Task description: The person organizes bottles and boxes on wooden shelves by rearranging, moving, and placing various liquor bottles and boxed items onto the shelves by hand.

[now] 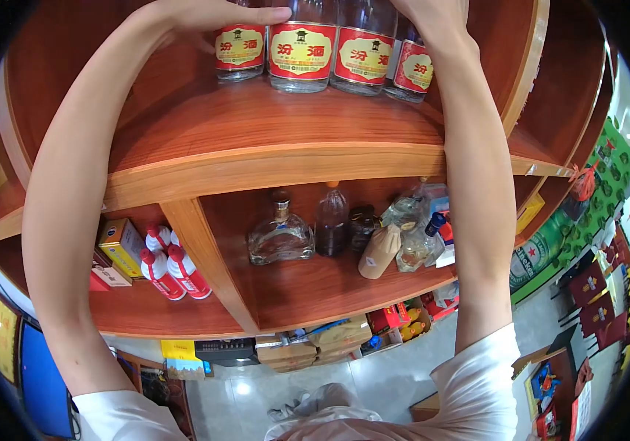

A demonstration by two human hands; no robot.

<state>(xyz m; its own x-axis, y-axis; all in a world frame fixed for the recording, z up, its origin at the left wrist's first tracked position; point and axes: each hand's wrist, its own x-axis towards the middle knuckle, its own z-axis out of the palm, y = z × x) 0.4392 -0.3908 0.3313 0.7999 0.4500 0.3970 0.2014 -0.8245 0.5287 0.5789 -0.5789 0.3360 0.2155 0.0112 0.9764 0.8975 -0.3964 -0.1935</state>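
Several clear glass liquor bottles (301, 55) with red and cream labels stand upright in a row on the upper wooden shelf (285, 121). My left hand (215, 16) is closed around the left end of the row, its thumb lying across the second bottle from the left. At the other end, my right hand (429, 13) is against the rightmost bottle (412, 70). The top edge of the view cuts off its fingers, so their grip is hidden. The bottles' necks are also out of view.
On the lower shelf are a decanter-like glass bottle (281, 239), a dark-filled bottle (332, 224), a paper-wrapped bottle (379, 252), and red-and-white bottles (159, 270) beside boxes (121, 242). A wooden divider (208, 257) splits that shelf. Cardboard boxes (337, 338) lie below.
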